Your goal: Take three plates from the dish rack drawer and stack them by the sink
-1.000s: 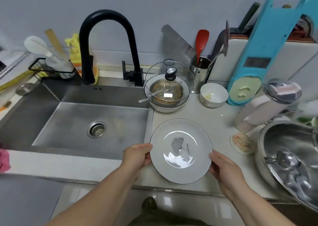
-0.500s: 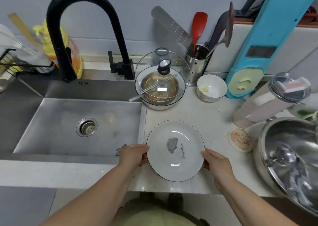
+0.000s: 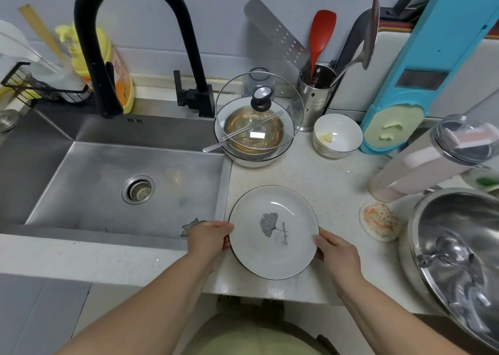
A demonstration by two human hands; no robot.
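A white plate (image 3: 272, 230) with a thin dark rim and a grey leaf print lies on the pale counter (image 3: 318, 182) just right of the steel sink (image 3: 113, 171). A second dark rim shows under its left edge, so it looks stacked on at least one more plate. My left hand (image 3: 208, 236) grips the plate's left rim, thumb on top. My right hand (image 3: 334, 252) holds the right rim. The dish rack drawer is out of view.
Behind the plate stand a glass-lidded bowl (image 3: 256, 130) with a spoon, a small white bowl (image 3: 337, 136) and a utensil holder (image 3: 316, 90). A large steel bowl (image 3: 459, 249), a coaster (image 3: 378, 219) and a lidded tumbler (image 3: 432, 160) crowd the right. A black faucet (image 3: 113, 44) arches over the sink.
The plate has come down from a tilted hold above the counter edge and now sits flat on the counter. Both hands stayed on its rims. The view moved closer.
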